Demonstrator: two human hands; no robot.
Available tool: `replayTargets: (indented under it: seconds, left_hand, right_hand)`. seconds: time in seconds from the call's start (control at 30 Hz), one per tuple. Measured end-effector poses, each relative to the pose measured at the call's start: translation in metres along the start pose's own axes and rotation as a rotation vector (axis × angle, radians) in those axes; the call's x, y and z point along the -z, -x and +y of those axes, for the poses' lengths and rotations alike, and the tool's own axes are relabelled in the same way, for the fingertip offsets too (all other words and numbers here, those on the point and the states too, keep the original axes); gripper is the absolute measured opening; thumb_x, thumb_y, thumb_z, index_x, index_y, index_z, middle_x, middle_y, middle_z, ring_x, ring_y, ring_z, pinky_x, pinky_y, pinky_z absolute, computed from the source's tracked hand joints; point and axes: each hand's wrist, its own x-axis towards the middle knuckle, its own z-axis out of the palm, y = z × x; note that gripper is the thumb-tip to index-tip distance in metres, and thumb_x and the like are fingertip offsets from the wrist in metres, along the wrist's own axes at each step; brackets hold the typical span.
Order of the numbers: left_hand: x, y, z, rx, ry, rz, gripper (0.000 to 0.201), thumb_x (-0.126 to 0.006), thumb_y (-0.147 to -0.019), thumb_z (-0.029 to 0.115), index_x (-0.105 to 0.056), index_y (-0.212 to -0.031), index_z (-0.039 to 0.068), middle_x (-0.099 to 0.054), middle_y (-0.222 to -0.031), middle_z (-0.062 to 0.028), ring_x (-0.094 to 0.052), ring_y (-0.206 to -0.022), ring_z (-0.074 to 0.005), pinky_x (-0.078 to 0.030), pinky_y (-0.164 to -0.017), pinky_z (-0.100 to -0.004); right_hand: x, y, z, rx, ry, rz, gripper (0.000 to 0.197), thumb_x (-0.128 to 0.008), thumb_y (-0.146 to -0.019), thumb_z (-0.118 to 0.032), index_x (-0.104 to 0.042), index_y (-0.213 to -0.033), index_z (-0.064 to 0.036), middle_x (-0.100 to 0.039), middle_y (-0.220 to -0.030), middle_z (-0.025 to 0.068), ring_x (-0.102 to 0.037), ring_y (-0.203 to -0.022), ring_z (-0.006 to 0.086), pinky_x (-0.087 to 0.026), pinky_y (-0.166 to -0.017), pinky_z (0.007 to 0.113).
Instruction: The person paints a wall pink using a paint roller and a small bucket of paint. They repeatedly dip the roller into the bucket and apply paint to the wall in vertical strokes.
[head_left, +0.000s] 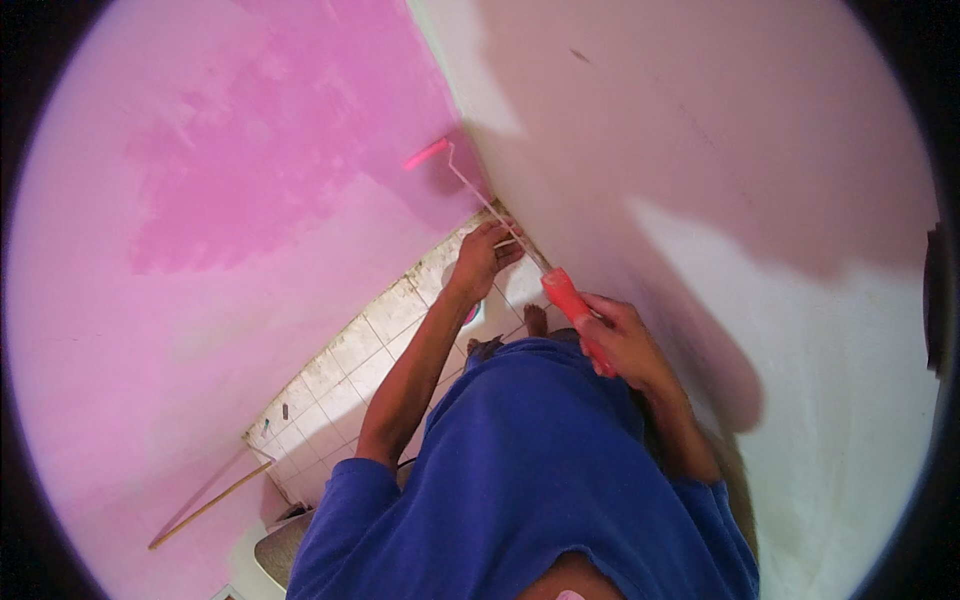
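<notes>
A paint roller with a small pink head, a thin bent metal frame and a red handle slants up and left in front of me. My right hand is wrapped round the red handle. Farther up, the fingers of my left hand curl at the metal rod, partly overlapping it. Beside the corner, the roller head is close to the pink-painted wall; whether it touches cannot be made out. Deep pink paint covers an uneven patch there, with paler pink around it.
A whitish wall rises close on my right, meeting the pink wall at a corner. Below lies a tiled floor with a stained edge and small scraps. A wooden stick leans at lower left, near a chair-like seat.
</notes>
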Motion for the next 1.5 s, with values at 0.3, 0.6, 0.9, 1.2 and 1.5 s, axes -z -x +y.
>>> replayTargets:
  seconds: [0.3, 0.6, 0.9, 1.2, 1.5]
  left_hand:
    - [-0.060, 0.053, 0.051, -0.144, -0.048, -0.134, 0.026, -0.047, -0.094, 0.016, -0.050, -0.116, 0.001, -0.062, -0.100, -0.0103, -0.062, -0.083, -0.0166, -0.053, -0.076, -0.0282]
    - [-0.057, 0.049, 0.049, -0.134, -0.028, -0.110, 0.024, -0.049, -0.093, 0.014, -0.051, -0.112, -0.001, -0.062, -0.099, -0.0110, -0.063, -0.083, -0.0179, -0.052, -0.078, -0.0302]
    - [-0.073, 0.058, 0.052, -0.163, -0.026, -0.141, 0.027, -0.049, -0.094, 0.015, -0.050, -0.116, -0.001, -0.062, -0.098, -0.0116, -0.063, -0.085, -0.0196, -0.053, -0.080, -0.0325]
    - [-0.091, 0.084, 0.075, -0.207, 0.008, -0.174, 0.027, -0.049, -0.093, 0.013, -0.050, -0.115, -0.002, -0.062, -0.099, -0.0124, -0.063, -0.084, -0.0206, -0.053, -0.079, -0.0322]
    - [-0.080, 0.058, 0.060, -0.154, -0.016, -0.134, 0.026, -0.050, -0.093, 0.014, -0.050, -0.113, -0.002, -0.062, -0.098, -0.0122, -0.063, -0.086, -0.0211, -0.053, -0.079, -0.0326]
  right_hand:
    - [0.019, 0.074, -0.032, 0.115, -0.010, 0.040, 0.042, -0.053, -0.092, -0.017, -0.047, -0.132, -0.0056, -0.052, -0.065, 0.0006, -0.046, -0.045, 0.0070, -0.038, -0.039, 0.022]
    - [0.018, 0.066, -0.031, 0.130, 0.060, 0.012, 0.042, -0.051, -0.094, -0.022, -0.047, -0.133, -0.0067, -0.052, -0.066, 0.0011, -0.046, -0.046, 0.0071, -0.039, -0.040, 0.022]
    - [0.024, 0.085, -0.038, 0.086, 0.099, 0.116, 0.041, -0.052, -0.093, -0.020, -0.047, -0.131, -0.0045, -0.052, -0.066, 0.0020, -0.046, -0.046, 0.0081, -0.039, -0.042, 0.024]
    - [0.007, 0.114, -0.060, 0.163, 0.116, 0.159, 0.043, -0.052, -0.092, -0.021, -0.047, -0.132, -0.0026, -0.052, -0.064, 0.0031, -0.047, -0.046, 0.0087, -0.039, -0.041, 0.022]
    - [0.018, 0.093, -0.057, 0.141, 0.130, 0.114, 0.040, -0.053, -0.093, -0.021, -0.050, -0.130, -0.0046, -0.051, -0.064, 0.0017, -0.045, -0.045, 0.0081, -0.037, -0.041, 0.023]
